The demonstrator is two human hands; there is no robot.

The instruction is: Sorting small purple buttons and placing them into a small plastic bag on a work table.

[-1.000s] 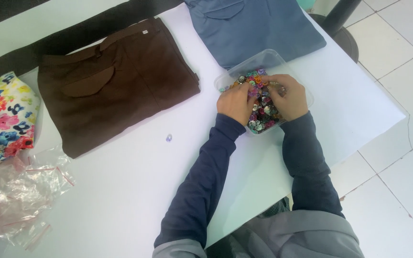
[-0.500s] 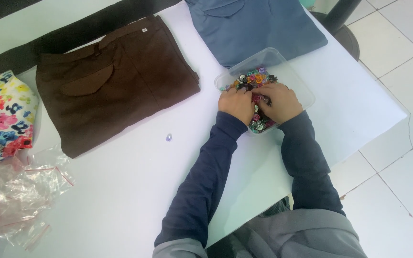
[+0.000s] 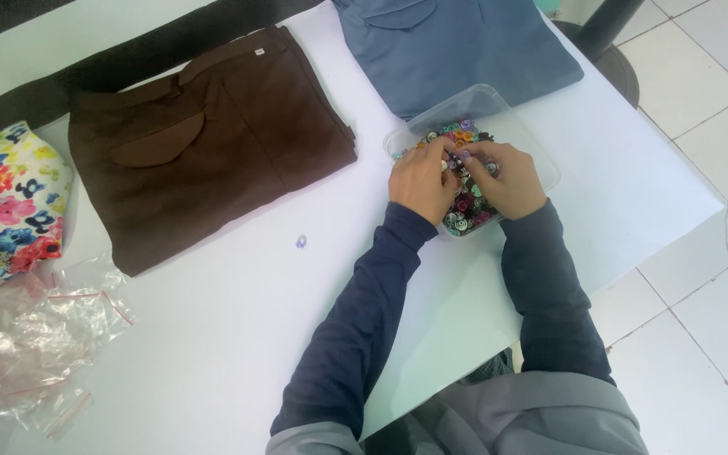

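A clear plastic container (image 3: 526, 126) full of several small colourful buttons (image 3: 466, 216) sits on the white table (image 3: 212, 354). Both my hands rest inside it. My left hand (image 3: 420, 180) and my right hand (image 3: 505, 178) meet at the fingertips over the buttons, pinching at a small purple button (image 3: 463, 155) between them. I cannot tell which hand holds it. One loose pale purple button (image 3: 301, 242) lies on the table to the left of my left forearm.
A folded brown garment (image 3: 212, 143) lies left of the container and a folded blue one (image 3: 457, 46) behind it. A floral cloth (image 3: 2, 202) and crumpled clear plastic bags (image 3: 31, 337) lie at the far left. The table edge and tiled floor (image 3: 701, 278) are on the right.
My hands have drawn closer together over the buttons, fingertips now meeting at the container's middle. The clothes and the loose button have not moved.
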